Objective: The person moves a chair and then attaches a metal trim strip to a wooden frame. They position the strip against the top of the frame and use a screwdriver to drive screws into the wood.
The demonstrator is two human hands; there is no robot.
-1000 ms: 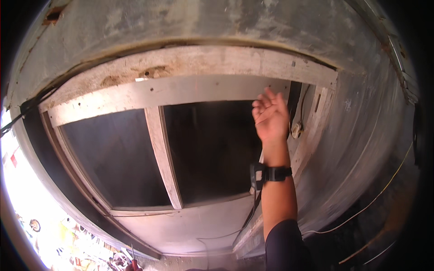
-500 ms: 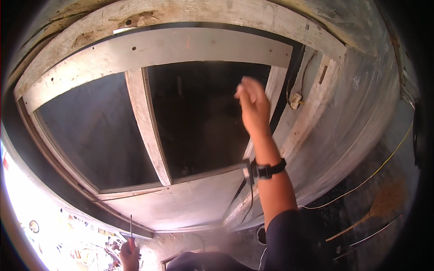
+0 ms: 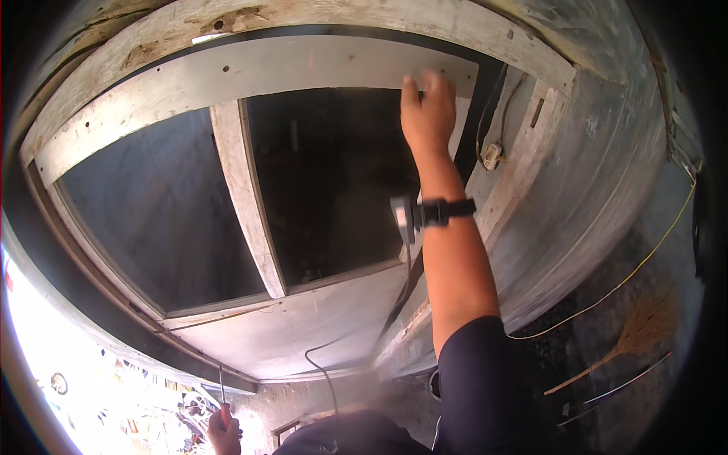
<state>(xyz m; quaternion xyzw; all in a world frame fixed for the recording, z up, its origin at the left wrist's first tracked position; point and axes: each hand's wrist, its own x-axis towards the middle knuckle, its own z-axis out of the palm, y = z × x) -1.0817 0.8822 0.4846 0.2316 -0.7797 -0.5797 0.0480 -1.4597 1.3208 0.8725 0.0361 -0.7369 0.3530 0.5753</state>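
Note:
A red-handled screwdriver (image 3: 225,415) stands upright at the lower left, its thin shaft pointing up, with my left hand (image 3: 224,438) closed around the handle. My right hand (image 3: 429,114) is raised at the upper right of a white wooden door or window frame (image 3: 296,67), in front of its top rail near the right end. Its thumb and fingers are curled and smeared by motion, so I cannot tell whether they hold anything or touch the rail. On my right wrist is a black strap with a small boxy device (image 3: 431,213) and a trailing cable.
Two dark panes are split by a white upright bar (image 3: 246,197). Right of the frame hangs a wired, pale electrical fitting (image 3: 492,156). A straw broom (image 3: 637,334) and a yellow cord (image 3: 644,265) are at the right. Bright clutter fills the lower left.
My right hand has moved up from in front of the dark pane to the top rail. My left hand still holds the screwdriver, slightly lower. The view has shifted a little.

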